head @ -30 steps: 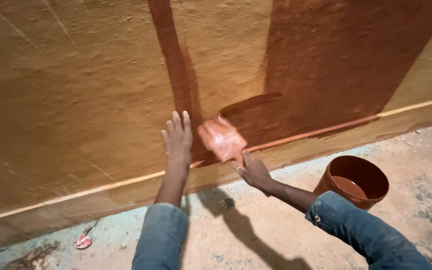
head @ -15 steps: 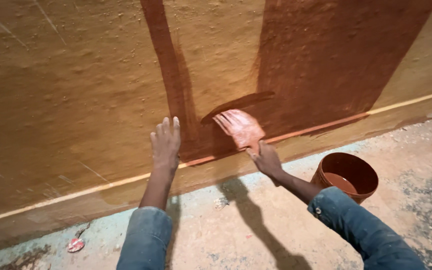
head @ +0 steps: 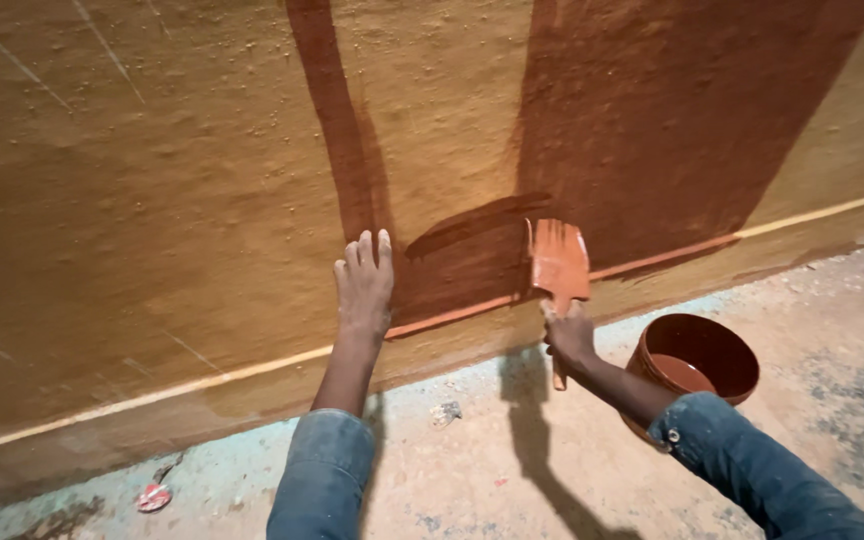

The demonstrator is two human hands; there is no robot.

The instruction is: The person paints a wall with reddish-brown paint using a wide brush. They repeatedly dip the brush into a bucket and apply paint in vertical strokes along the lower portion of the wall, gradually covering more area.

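My left hand (head: 363, 284) rests flat on the rough tan wall (head: 152, 200), fingers together and pointing up, holding nothing. My right hand (head: 569, 338) grips the handle of a wide paintbrush (head: 559, 262) coated in red-brown paint. The brush bristles press against the wall just above a pale horizontal line (head: 252, 365). Wet red-brown paint (head: 672, 110) covers a broad patch above the brush, and a narrow painted stripe (head: 337, 120) runs up beside my left hand.
A round bucket (head: 694, 368) holding red-brown paint stands on the concrete floor (head: 512, 470) right of my right arm. A small red scrap (head: 154, 496) lies on the floor at the lower left, and a pale bit of debris (head: 444, 412) lies near the wall's base.
My right hand has swung the brush from beside my left hand to the right and turned it upright on the wall. My left hand stays flat on the wall.
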